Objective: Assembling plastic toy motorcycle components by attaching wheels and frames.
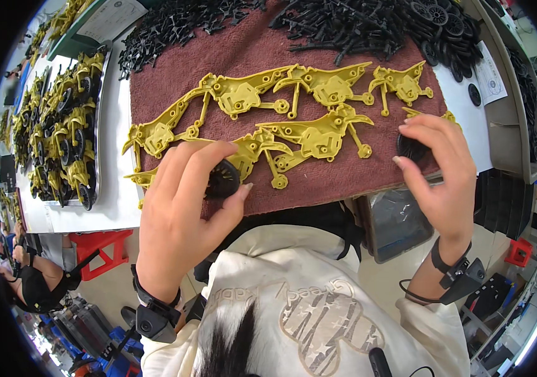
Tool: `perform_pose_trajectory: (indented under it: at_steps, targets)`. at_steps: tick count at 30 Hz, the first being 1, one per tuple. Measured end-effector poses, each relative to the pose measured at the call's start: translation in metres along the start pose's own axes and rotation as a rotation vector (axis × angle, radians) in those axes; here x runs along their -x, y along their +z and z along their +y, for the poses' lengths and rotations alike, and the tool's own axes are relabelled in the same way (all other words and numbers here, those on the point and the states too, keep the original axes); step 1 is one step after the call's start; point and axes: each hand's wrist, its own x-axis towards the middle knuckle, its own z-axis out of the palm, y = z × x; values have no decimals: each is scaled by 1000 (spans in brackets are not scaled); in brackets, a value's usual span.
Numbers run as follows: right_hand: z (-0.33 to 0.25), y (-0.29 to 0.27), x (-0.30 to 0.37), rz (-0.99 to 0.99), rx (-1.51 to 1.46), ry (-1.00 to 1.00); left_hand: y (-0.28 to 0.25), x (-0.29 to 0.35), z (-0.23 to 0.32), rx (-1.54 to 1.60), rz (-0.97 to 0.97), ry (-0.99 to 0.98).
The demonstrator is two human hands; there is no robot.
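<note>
Yellow plastic toy motorcycle body halves [238, 95] lie in two rows on a maroon towel [350, 179]. With thumb and fingers, my left hand [180, 195] grips a black toy wheel [223, 180] at the left end of the near row, over a partly covered yellow piece. At the right end, my right hand [441, 166] holds another black wheel [410, 148] between thumb and fingers. Just behind that hand a yellow piece [411, 113] is mostly hidden. Between my hands lies one more yellow body half [320, 139], untouched.
Heaps of small black parts [180, 31], thin black parts [344, 31] and black wheels [441, 25] line the far side. At left stands a tray [100, 113] of yellow-and-black toy motorcycles. A grey bin [513, 119] bounds the right. A person [42, 276] is at far left.
</note>
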Motion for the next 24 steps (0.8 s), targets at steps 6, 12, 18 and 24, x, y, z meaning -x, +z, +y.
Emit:
perform_pose_trajectory:
  at_steps: [6, 12, 18, 24]
  targets:
    - [-21, 7, -12, -44, -218, -73, -9, 4, -10, -56, 7, -44]
    - [-26, 18, -7, -25, -158, 0, -14, 6, -10, -75, -2, -70]
    - [-26, 17, -7, -32, -136, 20, -14, 2, -1, -16, 94, 10]
    - [-23, 19, -9, 22, -141, -25, -7, -6, 6, 39, 47, 67]
